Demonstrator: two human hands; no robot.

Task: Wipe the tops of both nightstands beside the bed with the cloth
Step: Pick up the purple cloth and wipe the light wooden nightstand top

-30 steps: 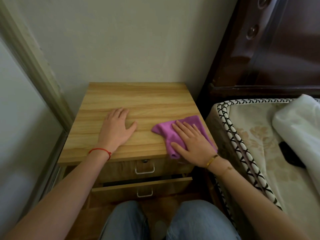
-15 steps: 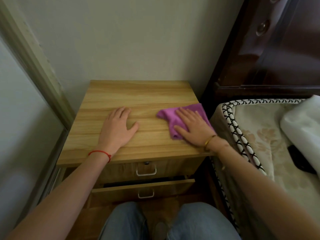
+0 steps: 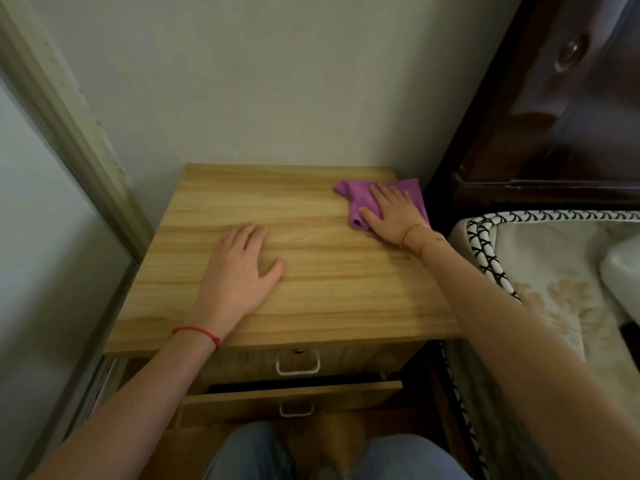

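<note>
A light wooden nightstand stands against the wall, between a sliding door frame and the bed. A purple cloth lies at the top's far right corner. My right hand presses flat on the cloth with straight fingers, covering its right half. My left hand rests flat on the bare wood at the middle left, fingers spread, holding nothing.
The bed's mattress with black-and-white piping lies to the right, under a dark wooden headboard. The lower drawer stands slightly pulled out. A door frame borders the left. My knees are below.
My right hand has slid the cloth from the front right edge back to the far right corner of the top. My left hand has stayed in place.
</note>
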